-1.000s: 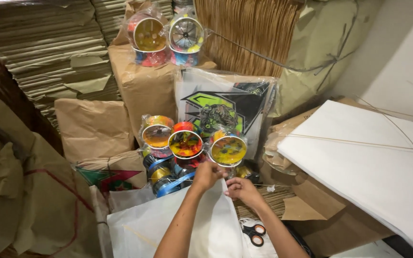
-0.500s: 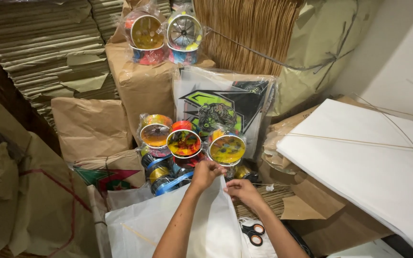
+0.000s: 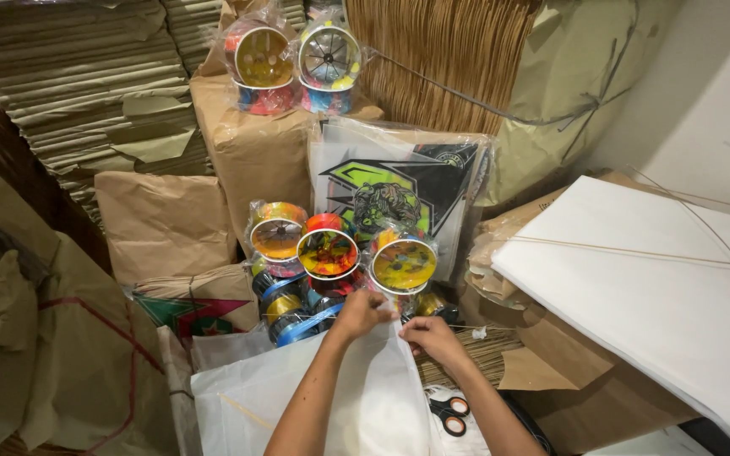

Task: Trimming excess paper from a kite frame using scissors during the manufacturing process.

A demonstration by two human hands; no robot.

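Head view, from the biggest thing down:
- White kite sheet (image 3: 365, 397) lies at 6 o'clock, its top point pinched between both hands, just below the bagged spools (image 3: 331, 253).
- Left hand (image 3: 363, 314) closed on that tip; right hand (image 3: 433, 338) likewise, at 5 o'clock.
- Best to keep the paper taut and fingers close together.
- Scissors (image 3: 451, 414) rest beside the right forearm.
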